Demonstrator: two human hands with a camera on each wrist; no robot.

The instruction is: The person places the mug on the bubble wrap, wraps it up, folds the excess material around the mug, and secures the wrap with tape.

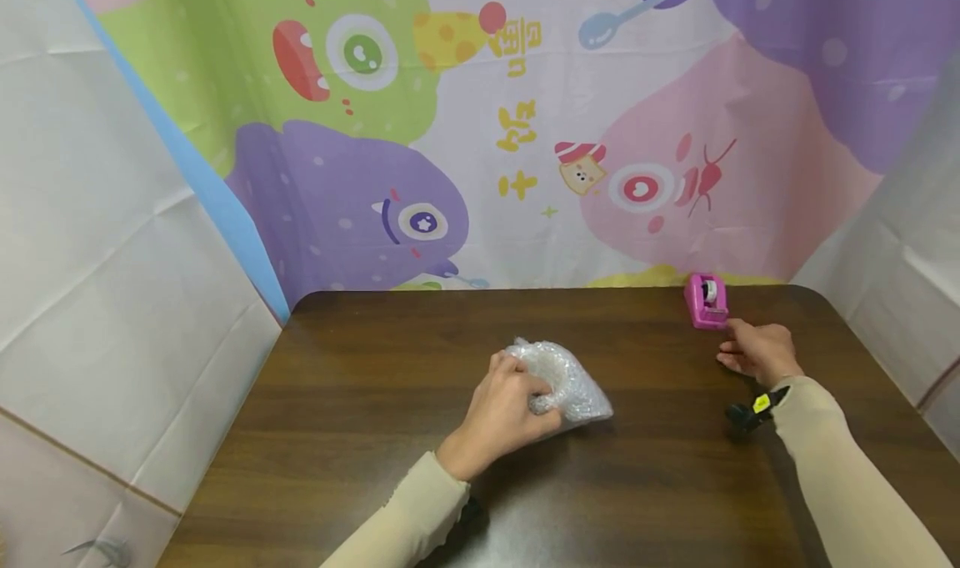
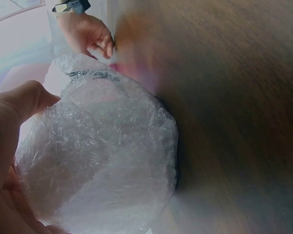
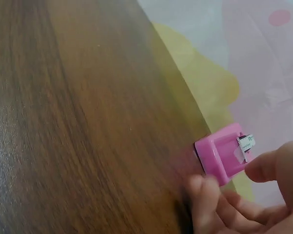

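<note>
My left hand (image 1: 501, 408) grips a bundle in clear bubble wrap (image 1: 572, 384) near the middle of the table, fingers curled over its near-left side. In the left wrist view the bubble wrap (image 2: 107, 146) fills much of the picture, the thumb on its edge; what lies inside is hidden. My right hand (image 1: 761, 353) is at the near end of a pink tape dispenser (image 1: 706, 301). In the right wrist view the thumb and fingers (image 3: 265, 168) are parted, with their tips right by the front of the dispenser (image 3: 217, 156), beside its toothed cutter.
The dark wooden table (image 1: 360, 401) runs back to a cartoon-printed curtain (image 1: 525, 243). Pale cloth panels (image 1: 97, 218) flank it on both sides. The tape dispenser stands near the table's back right edge.
</note>
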